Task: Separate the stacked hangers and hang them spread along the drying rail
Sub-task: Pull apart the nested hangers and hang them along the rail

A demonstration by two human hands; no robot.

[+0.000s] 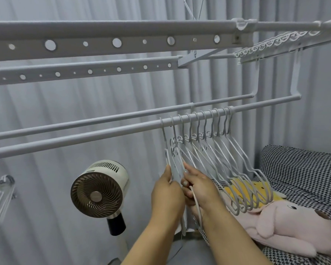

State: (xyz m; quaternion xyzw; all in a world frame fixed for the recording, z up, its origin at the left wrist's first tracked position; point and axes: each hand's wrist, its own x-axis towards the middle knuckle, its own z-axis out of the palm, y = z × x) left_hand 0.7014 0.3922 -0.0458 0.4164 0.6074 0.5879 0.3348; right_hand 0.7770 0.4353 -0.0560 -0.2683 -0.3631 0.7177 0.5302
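Several white hangers [237, 165] hang by their hooks on the front grey drying rail [84, 137], bunched toward its right end. The two leftmost hangers [170, 150] sit slightly apart from the bunch. My left hand [167, 196] grips the lower arm of the leftmost hanger. My right hand [198, 188] is closed on the arm of the hanger beside it, just right of my left hand. The two hands touch each other below the rail.
A second rail [103, 119] runs behind the front one, and perforated rack bars [113, 43] lie overhead. A round fan [98, 188] stands at lower left. A checked cushion [304, 169] and pink plush toy [279, 224] lie at right. Grey curtains hang behind.
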